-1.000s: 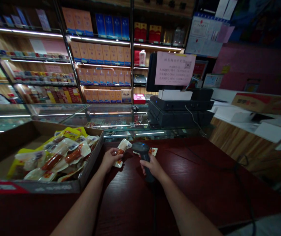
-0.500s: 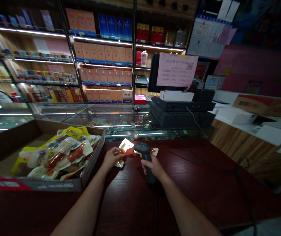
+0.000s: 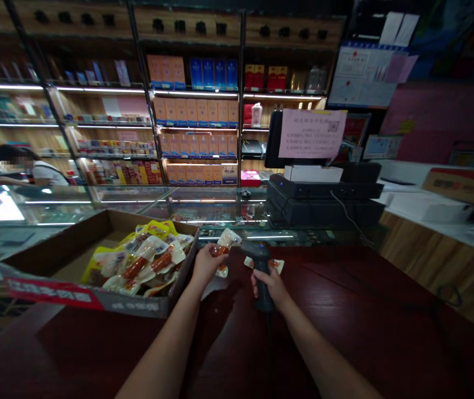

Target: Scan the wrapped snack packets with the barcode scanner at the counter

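Observation:
My left hand [image 3: 206, 267] pinches a clear-and-white sealed sausage pack [image 3: 228, 238], holding it tilted above the table just right of the box. In my right hand [image 3: 271, 284] is a dark handheld barcode scanner [image 3: 264, 293], gripped by its handle with its head towards the left. A small gap lies between scanner head and pack. Behind the scanner, another sausage pack [image 3: 278, 266] lies on the table, partly hidden. An open cardboard box [image 3: 148, 306] at the left contains a heap of similar packs [image 3: 149, 263], some with yellow wrapping.
Dark red table [image 3: 328, 332] beneath my hands. Beyond it stand a glass counter [image 3: 204, 195] and a monitor [image 3: 274, 138] with a pink sheet, above a black cash drawer [image 3: 324, 205]. Lit shelves with boxes line the back. A person [image 3: 48, 173] is at the far left.
The view has turned left, so more of the person at the far left shows. The red patch between pack and scanner is gone. My left hand still holds the pack, now more upright.

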